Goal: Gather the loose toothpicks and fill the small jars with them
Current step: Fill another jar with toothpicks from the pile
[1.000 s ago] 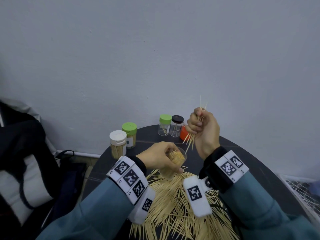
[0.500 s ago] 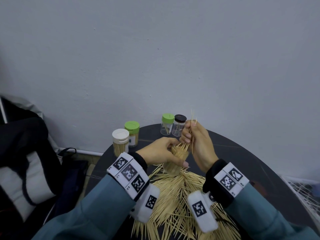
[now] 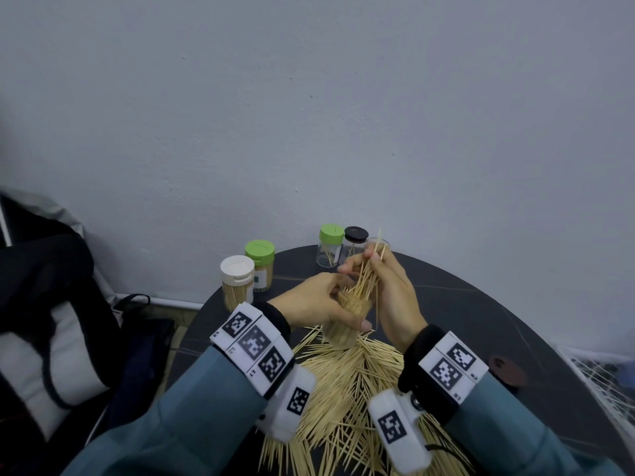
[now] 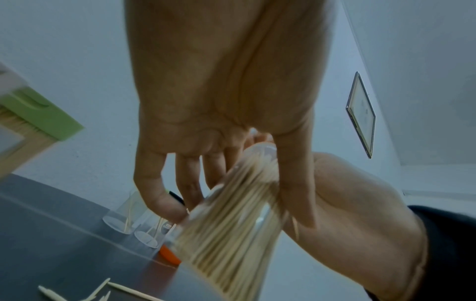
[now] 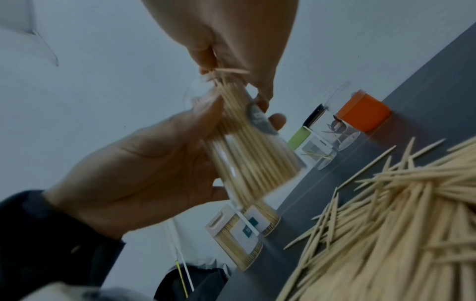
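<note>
- While I am watching through the head view, the left hand [image 3: 314, 302] is wrapping its fingers and thumb around a clear jar [image 3: 345, 321] packed with toothpicks, holding it tilted just above the table [image 3: 481, 310] at the centre of the frame.
- The right hand [image 3: 390, 286] is pinching a bundle of toothpicks [image 3: 366, 281] with curled fingers, and the lower ends of that bundle are sitting at the jar's mouth.
- In the right wrist view, the bundle is fanning out from the fingertips [image 5: 206, 59] down into the jar, near the upper middle of the frame.
- In the left wrist view, the jar is lying across the fingers, and I am seeing the toothpicks inside it pressed tightly together; motion blur is softening its lower end.
- A loose pile of toothpicks [image 3: 347, 400] is spreading over the table in the lower middle of the head view, directly below both hands.
- At the far rim of the table, a white-lidded jar [image 3: 237, 281] and a green-lidded jar [image 3: 260, 264] are standing side by side left of centre, both looking full.
- Further right, a second green-lidded jar [image 3: 330, 245] and a black-lidded jar [image 3: 354, 243] are standing together, each holding only a few toothpicks.
- An orange lid [image 5: 364, 113] is resting on the table in the upper right of the right wrist view.
- A dark bag [image 3: 44, 304] is sitting at the left edge of the head view.
</note>
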`<action>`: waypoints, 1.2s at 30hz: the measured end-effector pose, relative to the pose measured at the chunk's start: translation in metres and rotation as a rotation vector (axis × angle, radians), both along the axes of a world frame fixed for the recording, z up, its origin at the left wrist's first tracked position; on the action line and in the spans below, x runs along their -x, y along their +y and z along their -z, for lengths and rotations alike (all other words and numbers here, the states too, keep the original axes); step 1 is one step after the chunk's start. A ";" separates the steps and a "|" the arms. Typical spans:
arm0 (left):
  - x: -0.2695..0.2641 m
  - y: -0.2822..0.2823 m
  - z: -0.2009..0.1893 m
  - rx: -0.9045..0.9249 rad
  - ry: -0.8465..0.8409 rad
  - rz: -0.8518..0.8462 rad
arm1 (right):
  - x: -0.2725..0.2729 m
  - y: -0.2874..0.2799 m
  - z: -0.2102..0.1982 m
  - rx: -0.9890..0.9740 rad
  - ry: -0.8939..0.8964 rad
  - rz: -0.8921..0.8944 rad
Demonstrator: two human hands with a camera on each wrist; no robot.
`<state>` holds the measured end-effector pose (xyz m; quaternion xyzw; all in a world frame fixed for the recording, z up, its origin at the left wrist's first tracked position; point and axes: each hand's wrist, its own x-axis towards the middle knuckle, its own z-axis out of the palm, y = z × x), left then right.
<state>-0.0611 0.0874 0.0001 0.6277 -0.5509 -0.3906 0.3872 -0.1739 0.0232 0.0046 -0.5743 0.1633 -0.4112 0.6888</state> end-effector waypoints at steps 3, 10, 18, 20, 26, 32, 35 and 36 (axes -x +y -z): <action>-0.001 0.000 -0.001 0.014 0.001 -0.010 | 0.000 0.003 0.005 0.006 0.037 -0.018; -0.001 0.001 -0.001 0.014 -0.005 0.006 | 0.003 -0.003 0.004 0.034 0.032 -0.057; 0.000 0.003 -0.004 0.046 0.035 -0.025 | 0.006 -0.008 0.008 0.219 0.117 0.002; -0.002 0.003 -0.004 0.053 0.040 -0.065 | 0.008 -0.012 0.012 0.276 0.206 0.018; -0.005 0.002 -0.002 0.085 0.075 -0.094 | 0.012 -0.016 0.010 0.325 0.244 -0.032; -0.004 0.002 -0.004 0.058 0.043 -0.069 | 0.017 -0.014 0.009 0.346 0.160 0.019; -0.006 0.002 -0.004 0.063 0.048 -0.108 | 0.019 -0.014 0.007 0.407 0.186 0.020; -0.006 0.002 -0.004 0.066 0.052 -0.118 | 0.020 -0.014 0.007 0.435 0.202 0.022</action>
